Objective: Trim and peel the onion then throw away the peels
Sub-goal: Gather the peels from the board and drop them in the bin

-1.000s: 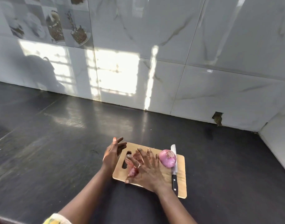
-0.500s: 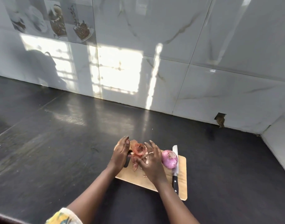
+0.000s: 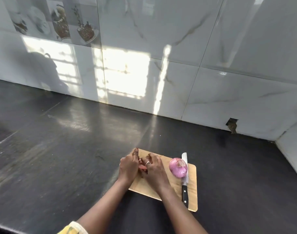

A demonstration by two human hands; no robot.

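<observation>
A peeled pink onion (image 3: 178, 168) rests on the right part of a wooden cutting board (image 3: 192, 186). A black-handled knife (image 3: 184, 183) lies along the board's right side, its blade touching the onion. Over the board's left end, my left hand (image 3: 128, 166) and my right hand (image 3: 153, 168) are cupped together around reddish onion peels (image 3: 141, 167). Only a sliver of the peels shows between the palms. A ring sits on a finger of my right hand.
The board lies on a dark, glossy countertop (image 3: 60, 157). A white marble-tiled wall (image 3: 161, 65) runs along the back and meets a side wall at the right. A small hole (image 3: 232, 124) is in the back wall near the corner.
My hands swept the loose peels together on the board's left end and have closed around them. The onion and the knife have stayed where they were.
</observation>
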